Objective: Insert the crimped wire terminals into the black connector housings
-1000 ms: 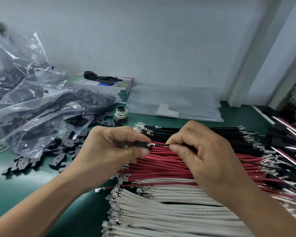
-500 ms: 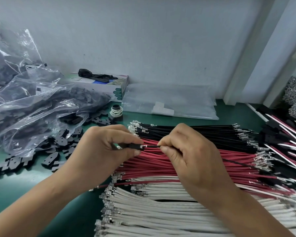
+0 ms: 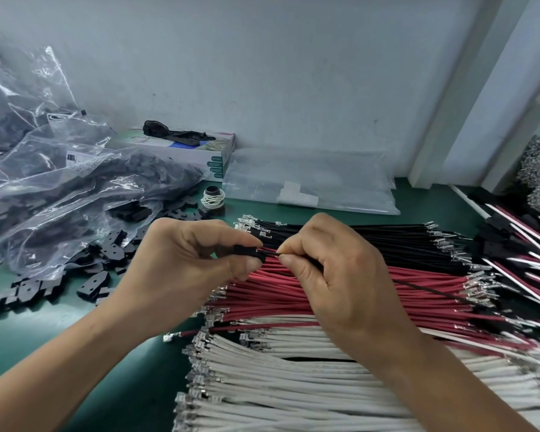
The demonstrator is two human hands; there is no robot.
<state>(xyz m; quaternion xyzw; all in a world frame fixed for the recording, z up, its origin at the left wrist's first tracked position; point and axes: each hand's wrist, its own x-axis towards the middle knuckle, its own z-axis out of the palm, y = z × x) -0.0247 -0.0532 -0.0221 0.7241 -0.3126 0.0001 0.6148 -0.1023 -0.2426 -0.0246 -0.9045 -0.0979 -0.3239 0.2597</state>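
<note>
Can't see the terminal itself (my fingertips hide it), but my left hand [image 3: 181, 263] pinches the black housing [image 3: 250, 253] and my right hand [image 3: 334, 275] pinches the black wire [image 3: 430, 289] right at its mouth, above the red wires [image 3: 340, 302].

Both forearms are bare, with no sleeves showing anywhere up to the picture's lower edge. The left hand [image 3: 181, 269] and right hand [image 3: 340, 275] wear no gloves, rings or watch.
</note>
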